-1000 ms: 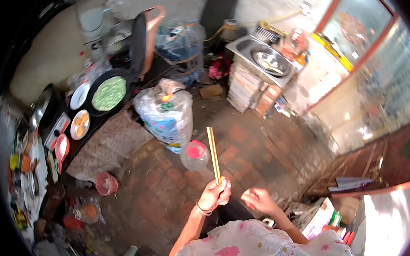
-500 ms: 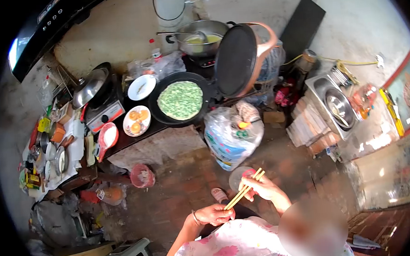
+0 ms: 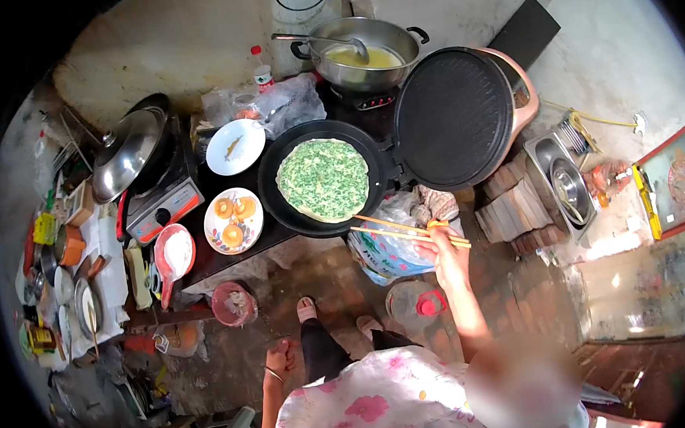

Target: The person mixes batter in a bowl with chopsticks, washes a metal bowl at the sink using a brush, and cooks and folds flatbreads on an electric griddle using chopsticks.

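My right hand (image 3: 446, 261) grips a pair of wooden chopsticks (image 3: 406, 229). Their tips reach the lower right rim of the black electric griddle pan (image 3: 273, 206), close to the pancake's edge; I cannot tell whether they touch it. Flat in the pan lies a round pancake (image 3: 323, 180) flecked with green. The pan's lid (image 3: 454, 117) is hinged up and leans to the right. My left hand (image 3: 280, 358), with a bangle on the wrist, hangs low beside my leg, its fingers curled and nothing visible in them.
Left of the pan are a white plate (image 3: 237, 159), a patterned plate with browned round pieces (image 3: 251, 234) and a red ladle of white powder (image 3: 177, 251). Behind it stands a pot (image 3: 326, 72) of yellowish liquid. A plastic bag (image 3: 381, 263) sits below the lid, and a pink bin (image 3: 235, 319) on the floor.
My hands have parted. The right one has carried the chopsticks up to the pan's edge, while the left has let go of them and dropped to the left. The view has come nearer the counter.
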`<state>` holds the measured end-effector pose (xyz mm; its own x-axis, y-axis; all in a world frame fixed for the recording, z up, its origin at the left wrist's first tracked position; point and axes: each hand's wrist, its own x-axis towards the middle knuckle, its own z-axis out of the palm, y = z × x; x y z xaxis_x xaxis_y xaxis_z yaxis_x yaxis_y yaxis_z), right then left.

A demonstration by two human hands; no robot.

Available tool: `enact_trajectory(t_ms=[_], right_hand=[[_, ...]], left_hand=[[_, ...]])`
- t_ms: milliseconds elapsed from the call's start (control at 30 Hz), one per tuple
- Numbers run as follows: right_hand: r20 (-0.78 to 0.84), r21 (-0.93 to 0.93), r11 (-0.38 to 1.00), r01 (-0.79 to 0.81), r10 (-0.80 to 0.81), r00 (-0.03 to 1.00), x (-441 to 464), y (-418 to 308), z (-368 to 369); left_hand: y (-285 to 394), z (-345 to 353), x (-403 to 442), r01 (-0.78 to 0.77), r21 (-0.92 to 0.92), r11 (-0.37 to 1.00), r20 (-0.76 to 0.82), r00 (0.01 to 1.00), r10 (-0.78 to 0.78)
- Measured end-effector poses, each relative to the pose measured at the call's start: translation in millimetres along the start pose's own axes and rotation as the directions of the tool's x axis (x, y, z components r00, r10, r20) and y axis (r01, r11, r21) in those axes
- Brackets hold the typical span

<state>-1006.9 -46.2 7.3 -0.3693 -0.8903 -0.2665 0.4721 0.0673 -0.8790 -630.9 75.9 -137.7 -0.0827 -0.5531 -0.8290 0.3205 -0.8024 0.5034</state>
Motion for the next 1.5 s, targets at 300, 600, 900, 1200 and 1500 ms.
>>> enact_trajectory(t_ms=[300,600,900,1200,1500], right_hand=[[-0.284,-0.200,0.970,0.136,-0.190,0.940,11,58,98],[-0.563,-0.050,0.991,0.128,-0.133,0.816,4,99,113],[-0.640,0.274,0.947,0.167,0.049,0.767,0,117,109],[-0.521,0.137,0.976,0.171,-0.076,0.850,36,77,103],[-0.484,0.150,0.983,0.105,-0.020,0.875,32,75,92]], left_hand=[[-14,-163,84,-0.191,0.679,0.709,0.117,0.981,0.152],[44,-165,128,0.261,-0.028,0.965,-0.063,0.963,-0.263],[47,-131,140,0.044,0.530,0.847,0.015,0.998,-0.061],[58,-112,127,0.194,0.224,0.955,-0.121,0.978,-0.171],[44,-98,113,0.056,0.217,0.974,-0.126,0.992,-0.029]])
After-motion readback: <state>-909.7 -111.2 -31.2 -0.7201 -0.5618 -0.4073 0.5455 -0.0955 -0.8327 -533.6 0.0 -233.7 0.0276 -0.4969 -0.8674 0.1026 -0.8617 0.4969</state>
